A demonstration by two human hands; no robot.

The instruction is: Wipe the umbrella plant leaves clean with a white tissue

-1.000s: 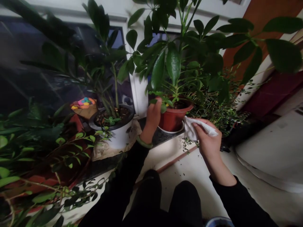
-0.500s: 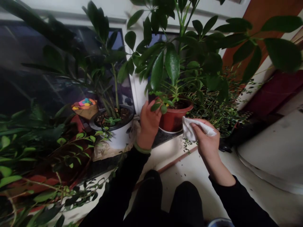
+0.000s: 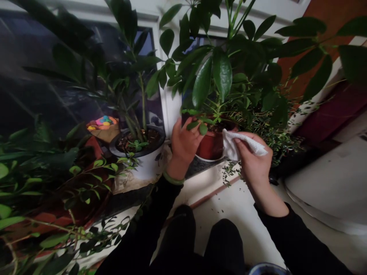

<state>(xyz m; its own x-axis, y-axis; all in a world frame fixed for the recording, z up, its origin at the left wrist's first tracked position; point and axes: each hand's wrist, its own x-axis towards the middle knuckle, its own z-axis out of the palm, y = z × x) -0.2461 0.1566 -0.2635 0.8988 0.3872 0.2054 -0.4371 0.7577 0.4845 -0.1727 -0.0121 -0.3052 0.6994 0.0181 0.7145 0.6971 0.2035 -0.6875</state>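
Observation:
My left hand (image 3: 185, 147) is at the left side of a red plant pot (image 3: 209, 147), fingers apart and partly hidden by small leaves; whether it presses on the rim I cannot tell. In my right hand (image 3: 256, 164) a folded white cloth (image 3: 232, 145) is pinched between thumb and fingers, its free end hanging at the pot's right edge. A tall plant with broad glossy leaves (image 3: 222, 72) grows from the red pot and leans over both hands.
Left of my hand stands a white pot (image 3: 146, 166) with a leafy plant, beside a small brown container (image 3: 104, 131) of colourful pieces. Trailing greenery (image 3: 94, 187) fills the lower left. A white rounded object (image 3: 329, 183) stands at right; a blue-rimmed vessel (image 3: 268, 268) is below.
Both hands have shifted slightly right in view, along with the pot and leaves. My right hand has brought the cloth slightly up, against the pot's right rim.

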